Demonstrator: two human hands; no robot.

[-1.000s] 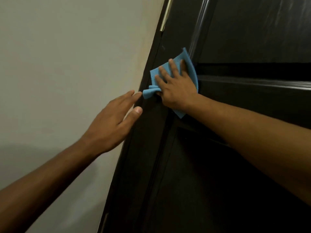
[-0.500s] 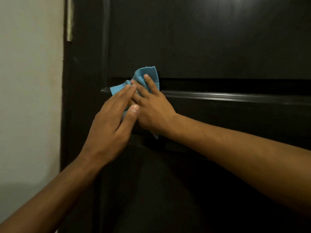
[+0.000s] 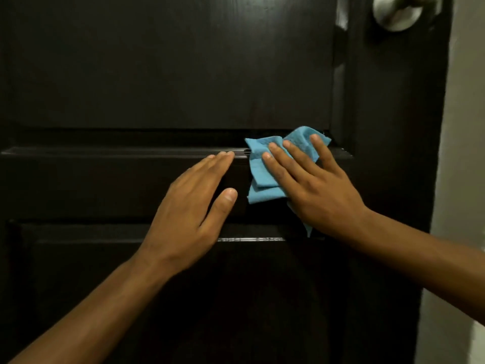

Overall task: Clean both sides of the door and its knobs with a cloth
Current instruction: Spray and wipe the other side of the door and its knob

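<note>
A dark panelled door [image 3: 162, 69] fills the view. My right hand [image 3: 312, 185] presses a crumpled blue cloth [image 3: 265, 166] flat against the door's middle rail, fingers straight and spread over it, near the right stile. My left hand [image 3: 194, 203] lies just left of the cloth, fingers straight and together, its fingertips at the rail's upper moulding. A round silver knob [image 3: 396, 11] sits at the top right, above my right hand and apart from it.
The door's free edge runs down the right side, with a pale wall [image 3: 462, 179] beyond it. A recessed lower panel [image 3: 183, 298] lies below the rail, partly behind my forearms.
My right hand has slid the cloth along the rail from the hinge side to the knob side. My left hand followed it. The hinge has left the view and the knob has come in.
</note>
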